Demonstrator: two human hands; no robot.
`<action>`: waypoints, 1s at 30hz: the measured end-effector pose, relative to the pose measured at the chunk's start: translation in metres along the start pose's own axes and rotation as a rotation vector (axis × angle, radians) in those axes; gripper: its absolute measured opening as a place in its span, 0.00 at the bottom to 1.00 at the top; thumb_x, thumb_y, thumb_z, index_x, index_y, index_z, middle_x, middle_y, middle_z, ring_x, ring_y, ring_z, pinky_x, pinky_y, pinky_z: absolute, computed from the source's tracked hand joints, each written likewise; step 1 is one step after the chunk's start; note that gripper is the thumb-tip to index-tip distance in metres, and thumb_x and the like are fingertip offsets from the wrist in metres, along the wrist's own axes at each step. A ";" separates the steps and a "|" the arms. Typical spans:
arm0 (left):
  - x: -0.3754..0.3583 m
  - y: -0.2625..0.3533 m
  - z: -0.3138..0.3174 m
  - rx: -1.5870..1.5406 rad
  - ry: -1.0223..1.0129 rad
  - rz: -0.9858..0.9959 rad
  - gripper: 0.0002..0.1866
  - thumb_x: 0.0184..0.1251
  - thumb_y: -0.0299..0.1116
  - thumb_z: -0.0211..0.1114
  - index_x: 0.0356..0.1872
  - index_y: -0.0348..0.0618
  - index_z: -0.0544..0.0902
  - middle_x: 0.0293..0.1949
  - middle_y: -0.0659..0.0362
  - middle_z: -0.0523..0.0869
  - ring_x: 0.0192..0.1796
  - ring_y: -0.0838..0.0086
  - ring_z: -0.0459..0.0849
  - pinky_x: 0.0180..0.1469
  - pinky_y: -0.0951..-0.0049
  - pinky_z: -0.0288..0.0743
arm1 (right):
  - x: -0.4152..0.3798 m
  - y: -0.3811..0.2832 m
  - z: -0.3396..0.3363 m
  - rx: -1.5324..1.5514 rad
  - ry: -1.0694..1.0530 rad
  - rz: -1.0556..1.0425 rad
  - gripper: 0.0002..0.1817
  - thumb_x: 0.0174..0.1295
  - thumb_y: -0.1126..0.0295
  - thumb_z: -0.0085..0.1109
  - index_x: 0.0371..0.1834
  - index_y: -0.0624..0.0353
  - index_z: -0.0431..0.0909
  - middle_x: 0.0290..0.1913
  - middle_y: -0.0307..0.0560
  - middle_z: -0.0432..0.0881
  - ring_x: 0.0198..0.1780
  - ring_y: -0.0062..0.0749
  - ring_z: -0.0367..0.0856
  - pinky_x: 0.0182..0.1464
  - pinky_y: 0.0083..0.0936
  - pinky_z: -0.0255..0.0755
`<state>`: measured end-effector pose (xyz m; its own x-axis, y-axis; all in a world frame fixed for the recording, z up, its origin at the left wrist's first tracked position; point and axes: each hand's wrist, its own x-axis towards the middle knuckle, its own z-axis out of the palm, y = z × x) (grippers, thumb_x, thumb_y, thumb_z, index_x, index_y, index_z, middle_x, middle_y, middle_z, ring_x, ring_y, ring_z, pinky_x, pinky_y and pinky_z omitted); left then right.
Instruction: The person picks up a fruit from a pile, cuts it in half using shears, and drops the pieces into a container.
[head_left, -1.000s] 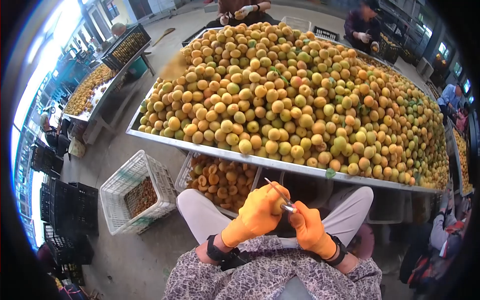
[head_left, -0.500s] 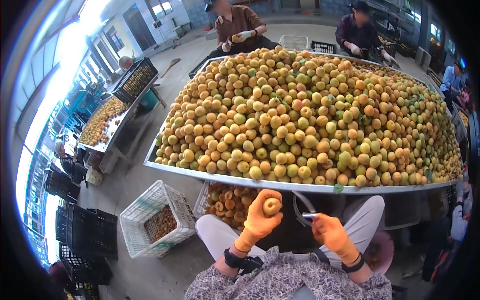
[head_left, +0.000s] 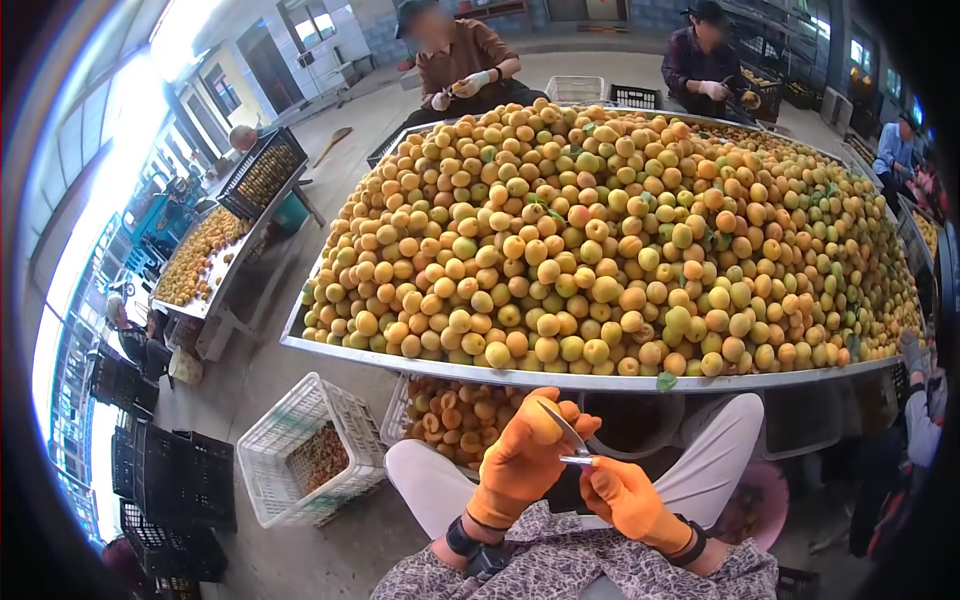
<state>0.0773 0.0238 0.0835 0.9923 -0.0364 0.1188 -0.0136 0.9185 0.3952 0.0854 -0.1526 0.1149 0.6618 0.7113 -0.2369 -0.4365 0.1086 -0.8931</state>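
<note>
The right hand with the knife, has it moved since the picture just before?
Yes: against the metal rim of the fruit table, the right hand has shifted left and farther from it.

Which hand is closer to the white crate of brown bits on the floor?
The left hand, held to the right of the white crate without touching it; the right hand is farther off on that same side.

We see orange on the gloved left hand [head_left: 522,455] and right hand [head_left: 630,498], silver on the knife [head_left: 570,432], yellow, orange and green across the heaped fruit [head_left: 600,260], white on the lattice crate [head_left: 354,428], pink on the basin [head_left: 772,500], and a veined, greyish print on the top [head_left: 550,545].
</note>
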 end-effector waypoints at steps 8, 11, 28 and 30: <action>-0.006 -0.008 0.008 -0.072 -0.034 -0.051 0.34 0.67 0.50 0.63 0.69 0.47 0.64 0.61 0.52 0.77 0.70 0.48 0.67 0.75 0.45 0.48 | 0.005 0.012 -0.001 -0.090 0.065 -0.062 0.29 0.69 0.40 0.48 0.34 0.60 0.72 0.17 0.30 0.65 0.19 0.13 0.57 0.22 0.16 0.49; -0.008 -0.011 0.009 -0.027 -0.002 -0.035 0.33 0.68 0.53 0.61 0.69 0.51 0.66 0.60 0.53 0.77 0.71 0.48 0.66 0.75 0.45 0.48 | 0.003 0.014 0.002 -0.094 0.079 -0.106 0.29 0.69 0.40 0.49 0.35 0.60 0.73 0.17 0.30 0.65 0.18 0.12 0.57 0.22 0.16 0.49; -0.018 -0.001 0.038 0.303 -0.130 -0.031 0.46 0.60 0.60 0.68 0.68 0.37 0.61 0.60 0.45 0.78 0.69 0.56 0.71 0.65 0.61 0.71 | 0.006 0.033 0.013 -0.398 0.225 -0.443 0.32 0.71 0.43 0.43 0.45 0.69 0.75 0.22 0.33 0.73 0.23 0.14 0.67 0.24 0.16 0.58; -0.017 0.008 0.051 0.317 -0.139 -0.103 0.43 0.60 0.56 0.70 0.66 0.36 0.65 0.58 0.45 0.80 0.67 0.58 0.74 0.66 0.62 0.69 | 0.004 0.032 0.012 -0.354 0.154 -0.471 0.31 0.71 0.44 0.45 0.49 0.69 0.75 0.26 0.33 0.75 0.25 0.13 0.69 0.26 0.14 0.60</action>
<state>0.0537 0.0121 0.1311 0.9643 -0.1959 0.1780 0.0265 0.7405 0.6716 0.0666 -0.1384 0.0899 0.8266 0.5315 0.1852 0.1358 0.1311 -0.9820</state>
